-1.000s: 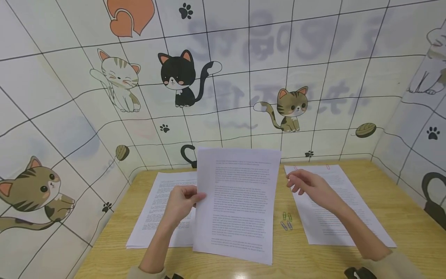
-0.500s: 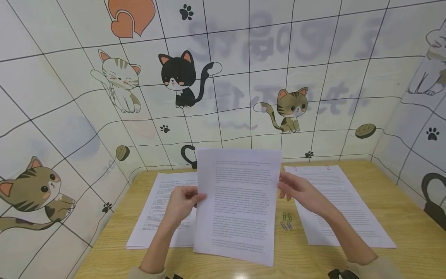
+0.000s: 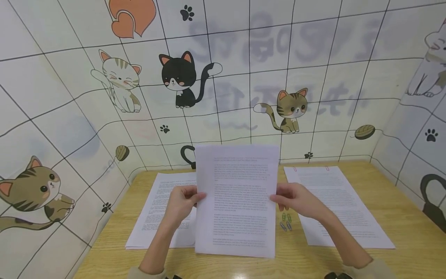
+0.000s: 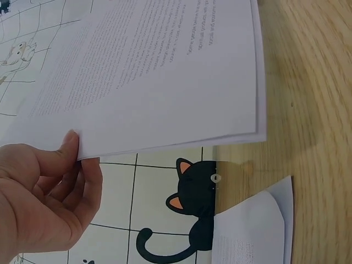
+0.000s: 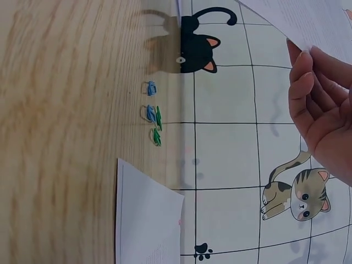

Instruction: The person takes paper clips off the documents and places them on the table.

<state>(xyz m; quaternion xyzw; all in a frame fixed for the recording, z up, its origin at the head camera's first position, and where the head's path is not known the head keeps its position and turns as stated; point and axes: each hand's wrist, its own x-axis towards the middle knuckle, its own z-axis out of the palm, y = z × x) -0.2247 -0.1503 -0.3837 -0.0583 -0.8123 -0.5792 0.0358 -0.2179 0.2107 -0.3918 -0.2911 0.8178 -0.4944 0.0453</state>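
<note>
A few printed sheets of paper (image 3: 240, 201) stand upright over the table, held between both hands. My left hand (image 3: 182, 201) pinches their left edge, thumb in front and fingers behind. At the right edge my right hand (image 3: 297, 198) pinches with its thumb over the front. More than one layer shows at the sheets' corner in the left wrist view, where the thumb of the left hand (image 4: 49, 192) presses the edge. The right wrist view has the right hand (image 5: 324, 104) gripping the edge of the sheets (image 5: 308, 22).
To the left lies a stack of printed pages (image 3: 150, 217), partly behind the held sheets. A printed document (image 3: 341, 209) with red paper clips at its top lies at right. Several green and blue paper clips (image 3: 286, 221) lie between. A cat-patterned wall covering (image 3: 230, 116) closes off the back of the wooden table (image 3: 111, 259).
My right hand has moved left and down from above the right document to pinch the sheets' right edge. The sheets have straightened and shifted slightly. The left hand keeps its hold.
</note>
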